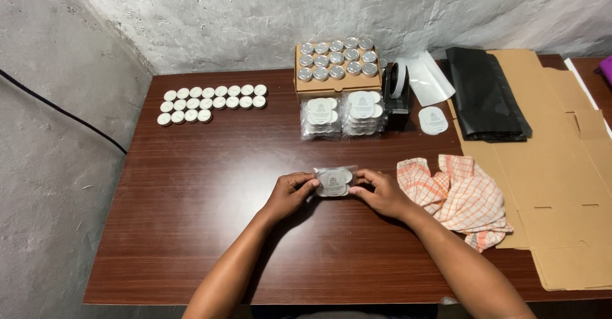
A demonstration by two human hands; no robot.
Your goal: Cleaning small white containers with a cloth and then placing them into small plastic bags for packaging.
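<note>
You held clear packet of tealights between both hands, low over table, near front centre. Your left hand pinched packet's left edge, fingers curled narrow. Your right hand gripped right edge, thumb below, fingers on top. Checked cloth lay just right of right hand.

Both forearms come up from the 6 o'clock edge and meet in the middle. The left hand and right hand face each other, fingers bent inward, pinching closed.
</note>
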